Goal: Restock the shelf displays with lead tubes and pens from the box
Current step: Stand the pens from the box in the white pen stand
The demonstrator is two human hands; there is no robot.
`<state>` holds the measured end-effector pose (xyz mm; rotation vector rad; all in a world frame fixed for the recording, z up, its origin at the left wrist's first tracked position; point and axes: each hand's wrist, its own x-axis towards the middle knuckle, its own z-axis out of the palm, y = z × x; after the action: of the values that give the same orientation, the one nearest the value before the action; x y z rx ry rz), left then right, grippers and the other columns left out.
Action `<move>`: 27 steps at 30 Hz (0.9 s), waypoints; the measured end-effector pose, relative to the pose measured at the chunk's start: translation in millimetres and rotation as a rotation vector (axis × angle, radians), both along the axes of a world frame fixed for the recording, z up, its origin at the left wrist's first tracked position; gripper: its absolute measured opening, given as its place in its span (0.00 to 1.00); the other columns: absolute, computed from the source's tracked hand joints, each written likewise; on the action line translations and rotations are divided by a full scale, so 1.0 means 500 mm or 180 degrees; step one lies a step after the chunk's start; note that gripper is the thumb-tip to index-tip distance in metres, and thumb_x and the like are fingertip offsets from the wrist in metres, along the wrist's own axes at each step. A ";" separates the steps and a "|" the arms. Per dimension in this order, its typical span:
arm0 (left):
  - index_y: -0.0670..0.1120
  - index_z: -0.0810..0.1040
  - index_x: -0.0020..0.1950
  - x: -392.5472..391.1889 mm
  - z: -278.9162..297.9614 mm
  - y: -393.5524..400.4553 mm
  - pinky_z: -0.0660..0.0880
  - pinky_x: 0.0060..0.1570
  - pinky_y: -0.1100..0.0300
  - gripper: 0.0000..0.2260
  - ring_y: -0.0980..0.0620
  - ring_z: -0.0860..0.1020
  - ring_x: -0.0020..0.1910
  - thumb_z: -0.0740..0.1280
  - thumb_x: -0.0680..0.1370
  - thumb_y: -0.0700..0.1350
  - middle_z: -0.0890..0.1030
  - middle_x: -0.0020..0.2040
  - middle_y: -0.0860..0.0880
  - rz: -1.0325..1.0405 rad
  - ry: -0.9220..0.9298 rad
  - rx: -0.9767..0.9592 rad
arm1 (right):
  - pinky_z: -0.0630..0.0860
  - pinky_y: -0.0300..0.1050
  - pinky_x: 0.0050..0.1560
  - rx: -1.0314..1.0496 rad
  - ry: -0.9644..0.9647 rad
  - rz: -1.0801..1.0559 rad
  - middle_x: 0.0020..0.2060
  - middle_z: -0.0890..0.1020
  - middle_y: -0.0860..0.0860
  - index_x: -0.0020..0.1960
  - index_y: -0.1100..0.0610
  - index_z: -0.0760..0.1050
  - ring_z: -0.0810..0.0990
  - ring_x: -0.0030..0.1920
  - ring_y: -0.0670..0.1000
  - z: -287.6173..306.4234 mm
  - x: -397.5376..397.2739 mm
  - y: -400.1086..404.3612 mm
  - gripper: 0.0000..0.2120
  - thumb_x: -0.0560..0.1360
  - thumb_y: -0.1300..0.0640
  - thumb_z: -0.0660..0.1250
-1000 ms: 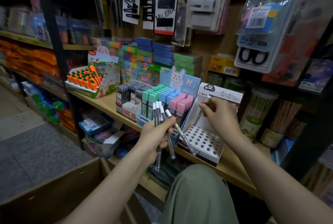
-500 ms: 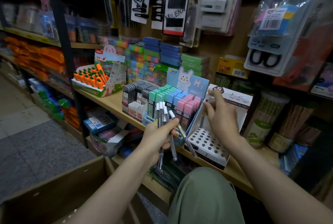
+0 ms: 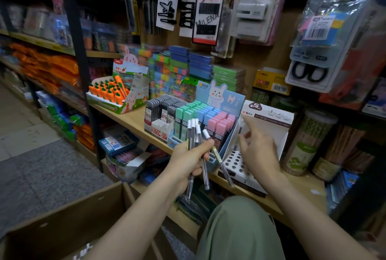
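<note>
Head view: left hand (image 3: 189, 162) grips pens (image 3: 197, 144) beside "100" box (image 3: 157, 128).

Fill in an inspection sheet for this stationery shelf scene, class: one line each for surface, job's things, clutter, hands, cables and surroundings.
Surface: wooden shelf, crowded with display boxes.
Job's things: bundle of white-capped pens; white holed display stand, most visible holes unfilled, one pen standing at its back; bunny lead-tube display, rows full; cardboard box below, contents not visible.
Clutter: carrot display; stacked coloured boxes.
Hands: left hand grips the bundle; right hand over the stand, fingers spread, holding nothing.
Cables: nothing seen.
Surroundings: hanging hair-clip cards, packaged scissors, grey floor.
</note>
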<state>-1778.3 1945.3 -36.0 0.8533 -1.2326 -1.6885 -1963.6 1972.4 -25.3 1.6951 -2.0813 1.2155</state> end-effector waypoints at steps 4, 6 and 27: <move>0.47 0.80 0.48 0.015 0.011 0.000 0.58 0.19 0.66 0.08 0.58 0.62 0.21 0.73 0.75 0.50 0.74 0.29 0.53 -0.0219 -0.0003 -0.0166 | 0.78 0.44 0.38 -0.0031 -0.0818 0.0556 0.40 0.80 0.45 0.71 0.45 0.68 0.80 0.39 0.44 0.025 0.024 0.032 0.22 0.78 0.51 0.67; 0.47 0.80 0.49 0.020 0.020 -0.002 0.58 0.19 0.66 0.09 0.58 0.62 0.21 0.73 0.74 0.50 0.74 0.29 0.53 -0.0298 0.0041 -0.0233 | 0.80 0.45 0.42 0.0507 -0.1297 0.1244 0.41 0.84 0.47 0.68 0.44 0.70 0.82 0.41 0.44 0.045 0.043 0.046 0.21 0.76 0.51 0.69; 0.47 0.76 0.57 -0.022 -0.017 0.012 0.62 0.24 0.65 0.07 0.56 0.63 0.26 0.62 0.81 0.41 0.73 0.40 0.44 -0.0618 -0.0671 -0.0417 | 0.76 0.27 0.43 -0.0790 -0.0471 0.0609 0.42 0.79 0.43 0.69 0.44 0.68 0.81 0.43 0.39 0.024 -0.029 0.019 0.27 0.74 0.60 0.72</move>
<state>-1789.1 1951.5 -44.4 0.8715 -1.5957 -1.6784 -1978.2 1982.1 -13.3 1.7650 -1.7826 1.6270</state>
